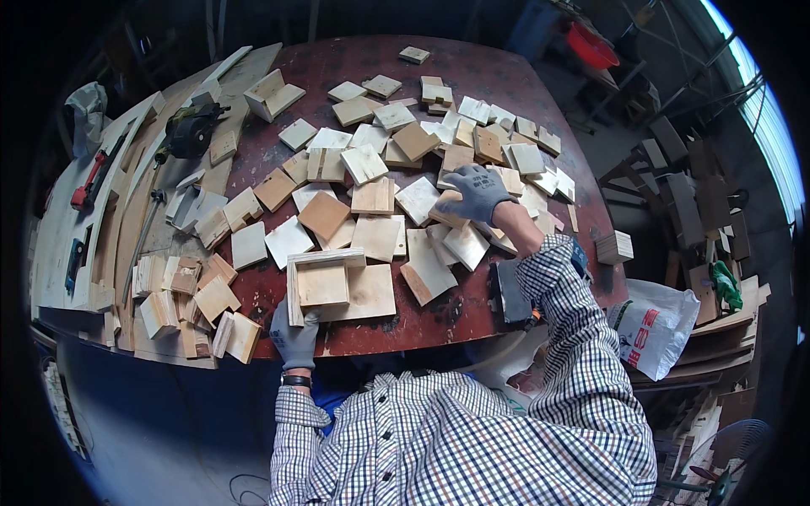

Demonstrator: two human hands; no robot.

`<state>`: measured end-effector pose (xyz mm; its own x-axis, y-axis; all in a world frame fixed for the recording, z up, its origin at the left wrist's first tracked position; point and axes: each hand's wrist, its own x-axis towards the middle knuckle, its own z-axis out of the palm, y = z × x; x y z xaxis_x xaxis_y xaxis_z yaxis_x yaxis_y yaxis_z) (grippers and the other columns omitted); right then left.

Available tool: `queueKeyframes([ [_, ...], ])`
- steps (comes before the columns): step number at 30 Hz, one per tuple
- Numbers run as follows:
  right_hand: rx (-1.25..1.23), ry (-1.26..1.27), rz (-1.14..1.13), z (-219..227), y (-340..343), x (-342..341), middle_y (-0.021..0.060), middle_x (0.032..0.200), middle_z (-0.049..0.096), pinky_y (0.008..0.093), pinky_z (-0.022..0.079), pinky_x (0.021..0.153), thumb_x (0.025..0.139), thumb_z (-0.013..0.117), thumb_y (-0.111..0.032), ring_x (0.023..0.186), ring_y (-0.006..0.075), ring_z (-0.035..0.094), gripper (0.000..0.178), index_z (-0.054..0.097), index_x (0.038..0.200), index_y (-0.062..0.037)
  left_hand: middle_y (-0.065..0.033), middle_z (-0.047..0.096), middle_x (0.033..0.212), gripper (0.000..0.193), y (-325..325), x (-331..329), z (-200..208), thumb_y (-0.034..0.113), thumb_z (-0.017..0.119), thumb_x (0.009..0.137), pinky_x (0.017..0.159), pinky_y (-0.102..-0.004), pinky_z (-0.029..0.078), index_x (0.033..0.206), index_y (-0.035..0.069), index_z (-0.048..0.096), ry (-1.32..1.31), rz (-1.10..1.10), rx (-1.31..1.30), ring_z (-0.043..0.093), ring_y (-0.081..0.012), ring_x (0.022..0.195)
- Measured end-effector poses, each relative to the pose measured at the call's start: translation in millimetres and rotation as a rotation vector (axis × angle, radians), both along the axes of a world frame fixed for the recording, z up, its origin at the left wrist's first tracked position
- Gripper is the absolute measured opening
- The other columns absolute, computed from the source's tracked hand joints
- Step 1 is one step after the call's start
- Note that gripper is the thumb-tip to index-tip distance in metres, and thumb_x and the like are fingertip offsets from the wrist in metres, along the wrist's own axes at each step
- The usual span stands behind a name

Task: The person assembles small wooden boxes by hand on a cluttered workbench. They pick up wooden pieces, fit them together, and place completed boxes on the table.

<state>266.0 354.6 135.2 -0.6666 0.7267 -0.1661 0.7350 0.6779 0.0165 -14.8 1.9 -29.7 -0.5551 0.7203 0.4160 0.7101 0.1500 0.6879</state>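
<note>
My left hand [295, 334], in a grey work glove, is closed at the near left corner of an L-shaped wooden piece [294, 291] made of joined boards. A smaller block [324, 283] sits in the angle of that piece, and a flat wooden board [371, 292] lies beside it to the right. Farther out, my right hand [477, 192], gloved as well, reaches over the pile of square wooden blocks [367, 164]. Its fingers are spread, with the fingertips at or just above a few blocks; whether they touch is hard to tell.
The blocks lie scattered over a dark red table [354, 337]. On the left, long boards [135, 211] hold a black power tool [190, 131] and a red-handled tool [87, 181]. More blocks [194, 299] are stacked near left. A white plastic bag [658, 325] hangs at the right edge.
</note>
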Motion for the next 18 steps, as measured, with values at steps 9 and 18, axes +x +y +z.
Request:
queueKeyframes([
  [9,0.254,0.024,-0.113,-19,0,50,0.0108,0.115,0.071,0.0457,0.054,0.094,0.097,0.063,-0.034,0.108,0.031,0.071,0.026,0.07,0.117,-0.0187,-0.0203,0.07,0.102,0.067,4,0,-1,0.058,0.071,0.094,0.081,-0.0479,0.055,0.123,-0.002,0.065,-0.036,-0.022,0.01,0.069,-0.0425,0.093],
  [18,0.562,0.451,-0.278,-50,8,43,0.0114,0.093,0.075,0.0476,0.056,0.072,0.098,0.065,-0.033,0.085,0.0352,0.074,0.018,0.071,0.104,-0.0165,-0.0213,0.07,0.102,0.066,5,0,1,0.056,0.075,0.093,0.082,-0.0472,0.055,0.123,-0.002,0.066,-0.051,-0.026,0.026,0.069,-0.0427,0.093],
])
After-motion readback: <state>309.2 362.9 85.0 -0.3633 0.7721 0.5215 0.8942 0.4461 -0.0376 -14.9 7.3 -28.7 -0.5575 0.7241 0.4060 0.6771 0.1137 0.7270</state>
